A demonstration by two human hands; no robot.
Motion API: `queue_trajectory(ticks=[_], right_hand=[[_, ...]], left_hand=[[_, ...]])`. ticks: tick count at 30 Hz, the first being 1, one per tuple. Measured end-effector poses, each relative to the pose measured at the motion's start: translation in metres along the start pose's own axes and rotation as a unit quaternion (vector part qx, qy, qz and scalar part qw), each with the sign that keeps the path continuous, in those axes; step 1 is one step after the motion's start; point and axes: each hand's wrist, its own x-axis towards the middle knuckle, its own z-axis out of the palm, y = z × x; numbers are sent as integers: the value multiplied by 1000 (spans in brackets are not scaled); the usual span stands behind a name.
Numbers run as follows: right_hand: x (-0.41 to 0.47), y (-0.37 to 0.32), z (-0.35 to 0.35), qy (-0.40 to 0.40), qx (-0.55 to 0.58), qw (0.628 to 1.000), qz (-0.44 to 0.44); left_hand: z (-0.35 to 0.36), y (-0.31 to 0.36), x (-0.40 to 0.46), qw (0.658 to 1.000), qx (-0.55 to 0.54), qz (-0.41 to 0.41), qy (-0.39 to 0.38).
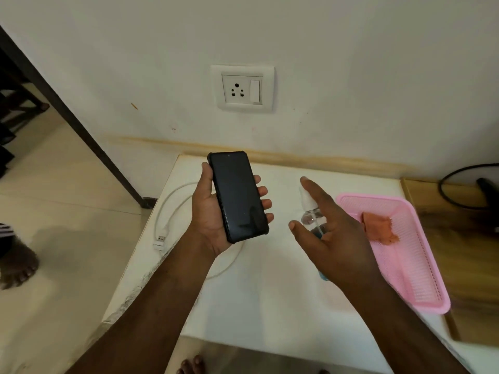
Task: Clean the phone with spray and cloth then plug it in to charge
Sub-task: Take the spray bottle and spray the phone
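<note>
Now holding the phone (pixel 237 197) by its long edges in the left hand (pixel 216 220), screen up, at 10 o'clock above the table (pixel 270 292). Right hand (pixel 332 233) apparently wrapping the spray bottle (pixel 310 209), forefinger over nozzle. Glass slippery, fragile; best gripped at the cased sides.

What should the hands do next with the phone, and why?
Probably press the nozzle: the right hand holds the spray bottle with its forefinger on top, aimed toward the dark phone gripped screen-up in the left hand. The cloth lies in the basket.
</note>
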Motion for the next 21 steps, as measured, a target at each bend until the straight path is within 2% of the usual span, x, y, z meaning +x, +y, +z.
queue_trajectory(ticks=[6,10,21], right_hand=[[-1,0,-2,57,86,994,33],[1,6,-5,94,70,992,41],[6,23,-8,53,49,994,87]], left_hand=[[1,0,-1,1000,2,-2,-7],[3,-1,0,1000,9,-6,-23],[4,-10,2,998,44,-30,-43]])
